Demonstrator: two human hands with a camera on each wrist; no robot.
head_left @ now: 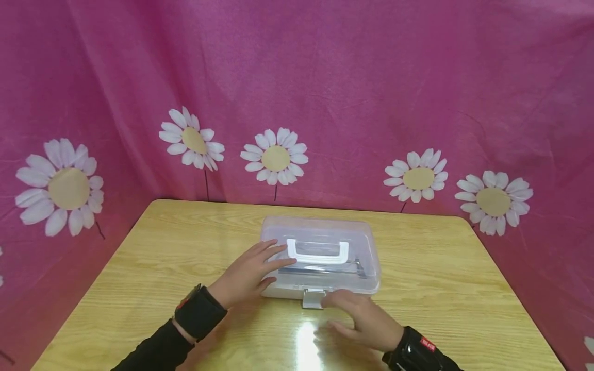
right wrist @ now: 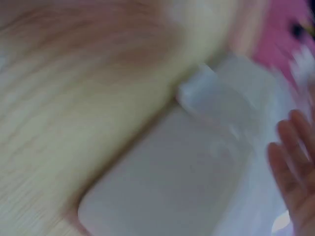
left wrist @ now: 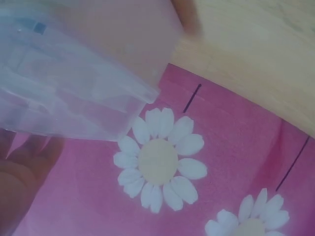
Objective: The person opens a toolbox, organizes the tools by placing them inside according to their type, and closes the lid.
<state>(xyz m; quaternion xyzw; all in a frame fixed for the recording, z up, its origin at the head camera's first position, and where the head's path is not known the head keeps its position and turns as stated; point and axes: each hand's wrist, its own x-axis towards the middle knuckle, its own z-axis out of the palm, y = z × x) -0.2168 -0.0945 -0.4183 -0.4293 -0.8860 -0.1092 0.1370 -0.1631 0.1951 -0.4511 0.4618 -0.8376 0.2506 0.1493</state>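
Observation:
A clear plastic storage box with a milky base stands on the table, its lid lowered. A white carry handle is on top, and a front latch juts outward. Through the lid show long, dark metallic items, too unclear to name. My left hand is at the lid's left side with fingers spread, reaching toward the handle. Beside the latch is my right hand, its fingers loosely bent; the index fingertip is close to the latch, and contact cannot be told. The right wrist view shows the latch blurred.
The box stands on a wood-grain table with rounded far corners. A pink cloth printed with daisies hangs behind the table and along its sides. A bright light reflection lies on the tabletop in front of the box.

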